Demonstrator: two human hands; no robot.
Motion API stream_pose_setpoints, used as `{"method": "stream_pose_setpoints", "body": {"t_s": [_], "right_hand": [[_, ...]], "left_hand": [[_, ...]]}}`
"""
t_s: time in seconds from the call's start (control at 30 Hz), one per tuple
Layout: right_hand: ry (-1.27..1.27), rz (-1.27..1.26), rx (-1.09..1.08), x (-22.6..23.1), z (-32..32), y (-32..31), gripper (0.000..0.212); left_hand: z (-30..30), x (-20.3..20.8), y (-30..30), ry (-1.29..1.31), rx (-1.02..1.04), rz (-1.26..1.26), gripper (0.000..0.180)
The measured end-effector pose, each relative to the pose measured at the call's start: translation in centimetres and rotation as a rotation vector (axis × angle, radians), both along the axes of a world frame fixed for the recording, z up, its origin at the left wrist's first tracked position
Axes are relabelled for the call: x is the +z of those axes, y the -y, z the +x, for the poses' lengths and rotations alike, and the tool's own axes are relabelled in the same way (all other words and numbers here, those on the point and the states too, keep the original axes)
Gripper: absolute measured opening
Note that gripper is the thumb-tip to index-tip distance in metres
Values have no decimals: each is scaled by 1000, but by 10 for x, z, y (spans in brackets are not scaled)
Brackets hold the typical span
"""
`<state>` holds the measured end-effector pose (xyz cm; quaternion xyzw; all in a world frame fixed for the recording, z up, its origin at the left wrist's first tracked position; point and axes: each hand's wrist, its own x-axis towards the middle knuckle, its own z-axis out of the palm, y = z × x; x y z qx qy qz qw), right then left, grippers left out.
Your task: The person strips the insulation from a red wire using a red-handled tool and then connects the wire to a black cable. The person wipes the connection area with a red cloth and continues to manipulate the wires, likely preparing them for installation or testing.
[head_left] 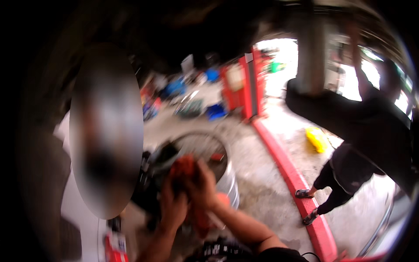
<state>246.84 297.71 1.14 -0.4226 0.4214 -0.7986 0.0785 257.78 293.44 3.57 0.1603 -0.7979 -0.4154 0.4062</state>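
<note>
Concrete floor (262, 183), grey and stained, is running through a workshop that is opening to daylight at 1 o'clock.

Item 1: left hand (173, 208) and right hand (201, 185), both coming up from 6 o'clock, are pressing together at picture centre. Both are closing around a red rag (185, 165); the fingers are wrapping it tightly, the hands touching each other. More red cloth is hanging below the right wrist. Motion blur is hiding finer detail.

Item 2: metal drum (227, 185), round and open-topped, is standing just behind the hands at 12 o'clock of them, its rim partly covered by the rag and hands.

Item 3: dark machinery (150, 174) is sitting at 9 o'clock of the hands, touching the drum's edge.

Item 4: red kerb (288, 174) is running from 12 toward 5 o'clock, dividing the floor.

Item 5: another person (349, 166) in black is standing beyond the kerb at 3 o'clock, arm raised toward a pillar (312, 61).

Item 6: yellow object (317, 139) is lying near that person's legs.

Item 7: red cabinet (244, 85) and blue clutter (216, 111) are standing well behind the drum.
</note>
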Motion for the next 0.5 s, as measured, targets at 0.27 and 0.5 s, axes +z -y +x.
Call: {"method": "stream_pose_setpoints", "body": {"t_s": [0.27, 0.5], "right_hand": [[57, -53, 299, -17, -19, -2, 40], [16, -87, 464, -42, -36, -6, 48]], "left_hand": [[-13, 9, -8, -229, -204, 226, 45], [-18, -40, -2, -340, -112, 132, 44]]}}
